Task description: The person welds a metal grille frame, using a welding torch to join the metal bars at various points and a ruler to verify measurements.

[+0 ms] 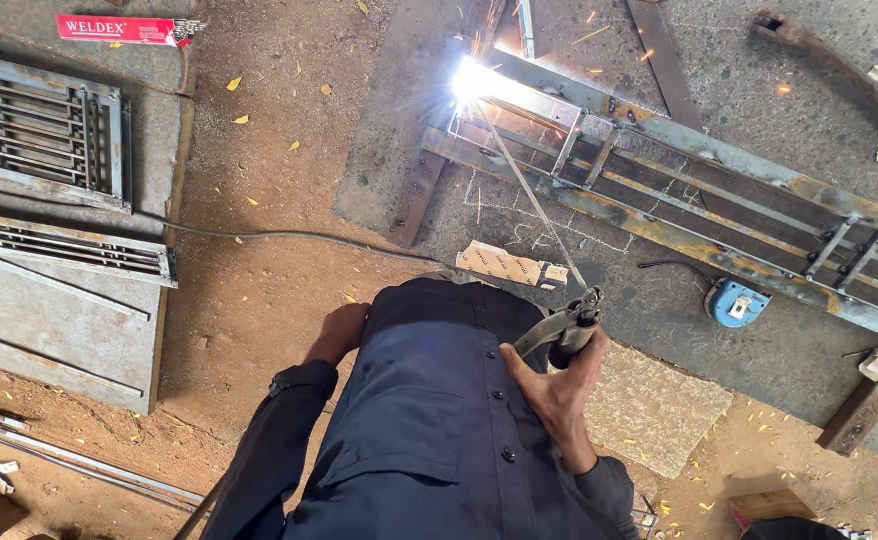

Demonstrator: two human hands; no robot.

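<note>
Right hand (559, 392) squeezes tight around the welding holder (562, 328); its long rod (529, 195) reaches up to the bright spark (471, 80) on the metal frame (679, 190). Left hand (341, 330) rests on the knee, grip unclear.

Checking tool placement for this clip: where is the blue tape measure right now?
In the head view, the blue tape measure lies on the concrete floor at right, just below the long steel frame and up-right of the right hand gripping the electrode holder.
</note>
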